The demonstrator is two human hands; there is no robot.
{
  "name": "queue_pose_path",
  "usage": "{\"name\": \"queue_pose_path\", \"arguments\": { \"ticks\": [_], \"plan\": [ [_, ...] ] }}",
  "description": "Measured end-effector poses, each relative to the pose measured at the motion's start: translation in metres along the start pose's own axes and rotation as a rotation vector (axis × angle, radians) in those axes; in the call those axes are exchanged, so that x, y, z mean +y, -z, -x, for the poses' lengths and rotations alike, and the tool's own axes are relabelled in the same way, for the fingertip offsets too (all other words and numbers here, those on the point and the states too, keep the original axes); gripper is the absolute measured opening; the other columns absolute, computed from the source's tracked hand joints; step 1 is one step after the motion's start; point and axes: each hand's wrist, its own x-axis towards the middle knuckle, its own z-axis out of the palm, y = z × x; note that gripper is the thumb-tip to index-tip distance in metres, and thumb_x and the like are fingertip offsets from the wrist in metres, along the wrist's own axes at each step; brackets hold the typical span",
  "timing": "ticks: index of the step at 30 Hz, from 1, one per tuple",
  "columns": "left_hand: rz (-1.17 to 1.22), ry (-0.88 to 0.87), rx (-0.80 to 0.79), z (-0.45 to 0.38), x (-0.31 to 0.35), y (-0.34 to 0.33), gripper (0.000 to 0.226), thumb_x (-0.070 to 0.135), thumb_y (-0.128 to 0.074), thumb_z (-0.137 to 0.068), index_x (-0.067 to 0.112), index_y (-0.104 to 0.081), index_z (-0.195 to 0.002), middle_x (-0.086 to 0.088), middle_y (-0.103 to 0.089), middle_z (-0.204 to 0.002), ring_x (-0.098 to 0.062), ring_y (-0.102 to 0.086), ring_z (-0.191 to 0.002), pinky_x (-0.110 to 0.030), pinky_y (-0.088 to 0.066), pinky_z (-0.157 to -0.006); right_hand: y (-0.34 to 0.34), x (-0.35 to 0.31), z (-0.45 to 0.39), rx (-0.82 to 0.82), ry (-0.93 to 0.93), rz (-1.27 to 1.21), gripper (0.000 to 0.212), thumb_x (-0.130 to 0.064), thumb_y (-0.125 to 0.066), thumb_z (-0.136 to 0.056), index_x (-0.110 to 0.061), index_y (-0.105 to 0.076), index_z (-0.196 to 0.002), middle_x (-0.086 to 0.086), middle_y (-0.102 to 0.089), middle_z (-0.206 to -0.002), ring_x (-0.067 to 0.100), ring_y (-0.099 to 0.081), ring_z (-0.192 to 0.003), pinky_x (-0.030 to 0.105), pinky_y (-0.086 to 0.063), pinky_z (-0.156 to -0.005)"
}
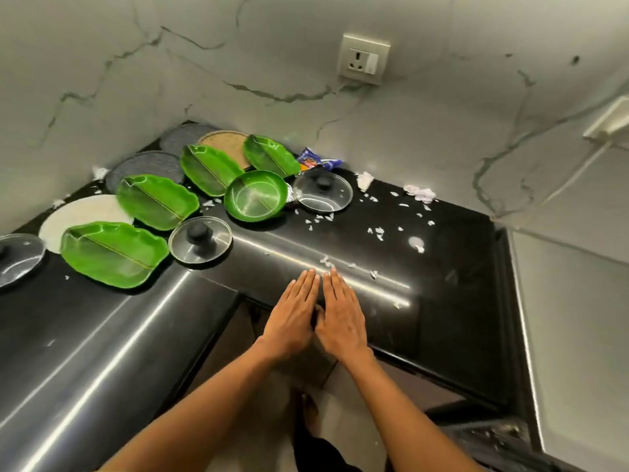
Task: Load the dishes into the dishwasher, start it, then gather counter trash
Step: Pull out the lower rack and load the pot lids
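Note:
My left hand and my right hand lie flat, side by side, palms down on the black L-shaped counter, holding nothing. Behind them several green leaf-shaped plates and a round green plate lie in the corner. Glass lids with black knobs sit among them: one near the inner corner, one further back, one at the left edge. A white plate and grey plates lie under the green ones. Torn white paper scraps and a blue wrapper litter the counter.
A marble-look wall rises behind the counter with a power socket. A second socket with a white cable is on the right wall. A woven round mat leans at the back. A white appliance top lies to the right.

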Motion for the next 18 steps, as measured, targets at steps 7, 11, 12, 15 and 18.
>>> {"name": "queue_pose_path", "arguments": {
  "ticks": [7, 11, 12, 15, 18],
  "plan": [
    [-0.004, 0.126, -0.017, -0.074, -0.048, 0.017, 0.076, 0.025, -0.03, -0.09, 0.004, -0.007, -0.159, -0.012, -0.002, -0.167, -0.022, 0.005, -0.154, -0.038, -0.004, -0.126, -0.006, 0.005, -0.11, -0.055, 0.095, -0.048, 0.073, -0.023, -0.049, -0.099, -0.01, -0.015, -0.162, 0.007, -0.009, -0.17, 0.017, -0.004, -0.157, 0.029, 0.005, -0.125],
    [0.034, 0.155, 0.01, -0.124, -0.061, 0.03, 0.076, 0.028, -0.025, -0.088, 0.002, -0.009, -0.158, -0.013, -0.003, -0.166, -0.024, 0.001, -0.155, -0.033, 0.005, -0.124, 0.001, 0.017, -0.175, -0.044, 0.122, -0.008, 0.075, -0.015, -0.053, -0.092, -0.007, -0.022, -0.16, 0.011, -0.014, -0.168, 0.021, -0.011, -0.156, 0.03, 0.002, -0.123],
    [0.037, 0.165, 0.023, -0.136, -0.063, 0.031, 0.079, 0.033, -0.013, -0.085, 0.002, -0.01, -0.158, -0.013, -0.004, -0.167, -0.024, 0.0, -0.155, -0.033, 0.005, -0.125, 0.004, 0.022, -0.191, -0.041, 0.133, 0.005, 0.075, -0.015, -0.054, -0.091, -0.006, -0.024, -0.159, 0.012, -0.015, -0.168, 0.022, -0.012, -0.156, 0.031, 0.001, -0.124],
    [0.043, 0.172, 0.066, -0.168, -0.068, 0.03, 0.088, 0.038, -0.003, -0.079, 0.001, -0.016, -0.157, -0.013, -0.009, -0.166, -0.024, -0.005, -0.155, -0.038, -0.007, -0.127, 0.009, 0.037, -0.238, -0.042, 0.157, 0.049, 0.075, -0.018, -0.053, -0.094, -0.007, -0.02, -0.16, 0.013, -0.013, -0.169, 0.023, -0.01, -0.156, 0.034, -0.003, -0.126],
    [0.035, 0.206, 0.029, -0.192, -0.077, 0.025, 0.078, 0.036, -0.013, -0.087, 0.004, -0.012, -0.159, -0.01, -0.003, -0.167, -0.021, 0.0, -0.155, -0.037, -0.004, -0.127, 0.014, 0.049, -0.278, -0.061, 0.132, 0.069, 0.074, -0.022, -0.051, -0.096, -0.008, -0.018, -0.16, 0.013, -0.01, -0.169, 0.024, -0.009, -0.156, 0.035, -0.005, -0.127]
  ]
}}
